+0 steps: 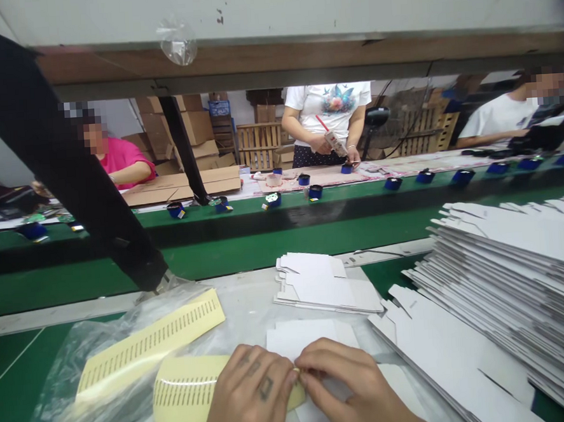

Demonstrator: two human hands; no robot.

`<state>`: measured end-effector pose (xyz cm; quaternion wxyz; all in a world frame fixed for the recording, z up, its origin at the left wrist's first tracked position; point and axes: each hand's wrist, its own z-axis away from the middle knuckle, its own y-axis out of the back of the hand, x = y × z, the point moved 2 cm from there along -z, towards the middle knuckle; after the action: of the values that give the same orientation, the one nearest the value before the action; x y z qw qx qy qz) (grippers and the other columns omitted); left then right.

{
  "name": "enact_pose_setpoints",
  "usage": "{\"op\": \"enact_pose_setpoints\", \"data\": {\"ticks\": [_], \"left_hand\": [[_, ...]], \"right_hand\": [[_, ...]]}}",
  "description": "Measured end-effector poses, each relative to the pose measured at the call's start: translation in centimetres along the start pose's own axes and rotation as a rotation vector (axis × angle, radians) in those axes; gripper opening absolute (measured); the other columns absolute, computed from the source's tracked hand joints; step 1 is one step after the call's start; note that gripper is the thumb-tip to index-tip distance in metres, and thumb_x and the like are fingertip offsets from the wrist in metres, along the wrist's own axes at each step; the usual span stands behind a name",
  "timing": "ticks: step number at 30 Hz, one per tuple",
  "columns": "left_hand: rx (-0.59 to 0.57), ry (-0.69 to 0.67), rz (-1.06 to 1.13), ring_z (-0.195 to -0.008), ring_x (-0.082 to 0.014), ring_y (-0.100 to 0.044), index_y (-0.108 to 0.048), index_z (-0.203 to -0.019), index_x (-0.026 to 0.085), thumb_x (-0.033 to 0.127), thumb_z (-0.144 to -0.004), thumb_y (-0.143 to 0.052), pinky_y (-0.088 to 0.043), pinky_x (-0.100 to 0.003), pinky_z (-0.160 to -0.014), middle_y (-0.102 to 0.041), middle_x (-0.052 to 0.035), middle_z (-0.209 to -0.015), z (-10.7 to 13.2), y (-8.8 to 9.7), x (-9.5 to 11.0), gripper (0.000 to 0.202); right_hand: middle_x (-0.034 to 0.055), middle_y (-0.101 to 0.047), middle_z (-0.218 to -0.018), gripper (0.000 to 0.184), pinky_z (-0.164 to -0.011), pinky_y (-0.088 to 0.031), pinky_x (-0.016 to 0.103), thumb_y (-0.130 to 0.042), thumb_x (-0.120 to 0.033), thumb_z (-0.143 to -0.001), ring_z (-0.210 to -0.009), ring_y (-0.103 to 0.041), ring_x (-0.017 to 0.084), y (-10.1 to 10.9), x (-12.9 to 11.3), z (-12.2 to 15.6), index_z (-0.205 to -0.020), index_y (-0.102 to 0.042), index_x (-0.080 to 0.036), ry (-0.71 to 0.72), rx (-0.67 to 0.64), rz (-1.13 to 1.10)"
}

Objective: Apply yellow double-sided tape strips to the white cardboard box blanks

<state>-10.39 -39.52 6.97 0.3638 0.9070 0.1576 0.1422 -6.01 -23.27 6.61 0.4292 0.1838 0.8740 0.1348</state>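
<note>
A yellow sticker sheet (183,395) with a row of small dark print curves under my left hand (255,391), whose fingers are closed on it. My right hand (342,379) pinches at the right end of that sheet, thumb and forefinger meeting the left fingertips. Whatever sits between the right fingertips is too small to make out. Just beyond both hands lies a flat white carton (308,333), partly covered by them. A second yellow sticker sheet (151,343) rests on clear plastic film to the left.
Flattened white cartons (516,286) are piled high at the right, with a smaller stack (319,282) ahead. A green conveyor (245,238) carries several blue round parts (315,192). A black post (69,160) slants at left. Three people sit or stand across the line.
</note>
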Motion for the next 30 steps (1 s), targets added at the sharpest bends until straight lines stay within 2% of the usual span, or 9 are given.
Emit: {"op": "enact_pose_setpoints", "data": {"ticks": [7, 12, 19, 28, 30], "left_hand": [[0.022, -0.039, -0.069, -0.062, -0.0183, -0.059, -0.057, -0.09, 0.018, 0.002, -0.09, -0.048, -0.045, -0.034, -0.061, -0.064, -0.003, -0.068, 0.2, 0.0, 0.2, 0.018], [0.017, -0.042, -0.113, -0.058, -0.0182, -0.058, -0.056, -0.087, 0.018, 0.001, -0.089, -0.048, -0.044, -0.033, -0.057, -0.062, -0.0026, -0.065, 0.1, 0.1, 0.6, 0.019], [0.003, -0.023, -0.172, -0.054, -0.0185, -0.06, -0.055, -0.086, 0.019, 0.003, -0.09, -0.046, -0.044, -0.032, -0.052, -0.061, -0.0022, -0.062, 0.5, 0.1, 0.5, 0.018], [-0.111, 0.056, -0.127, -0.055, -0.0181, -0.061, -0.054, -0.084, 0.02, 0.004, -0.092, -0.042, -0.046, -0.031, -0.052, -0.06, 0.0003, -0.065, 1.1, 0.2, 0.4, 0.022], [-0.134, 0.086, -0.114, -0.056, -0.0179, -0.061, -0.054, -0.084, 0.021, 0.005, -0.093, -0.042, -0.046, -0.031, -0.052, -0.06, 0.0009, -0.067, 1.2, 0.3, 0.2, 0.022]], "right_hand": [[0.0071, -0.071, -0.081, 0.019, -0.063, -0.058, 0.024, -0.056, -0.005, -0.088, -0.071, -0.068, 0.017, -0.1, -0.3, -0.1, -0.094, -0.07, -0.017, 0.034, 0.006, 0.026], [0.0073, -0.071, -0.083, 0.02, -0.066, -0.058, 0.025, -0.056, -0.005, -0.09, -0.075, -0.069, 0.018, 0.1, -0.5, -0.2, -0.091, -0.071, -0.018, 0.096, 0.01, 0.095], [0.0069, -0.07, -0.08, 0.022, -0.058, -0.055, 0.027, -0.055, -0.005, -0.091, -0.067, -0.063, 0.017, 0.2, -0.7, -0.3, -0.091, -0.072, -0.018, 0.185, 0.001, 0.216], [0.0059, -0.067, -0.077, 0.024, -0.054, -0.048, 0.026, -0.053, 0.001, -0.088, -0.063, -0.057, 0.015, -0.3, -0.3, 0.1, -0.09, -0.069, -0.017, 0.264, 0.034, 0.243], [0.0055, -0.067, -0.077, 0.025, -0.056, -0.048, 0.027, -0.051, 0.002, -0.088, -0.064, -0.057, 0.015, -0.4, -0.3, 0.1, -0.09, -0.067, -0.017, 0.257, 0.004, 0.21]]}}
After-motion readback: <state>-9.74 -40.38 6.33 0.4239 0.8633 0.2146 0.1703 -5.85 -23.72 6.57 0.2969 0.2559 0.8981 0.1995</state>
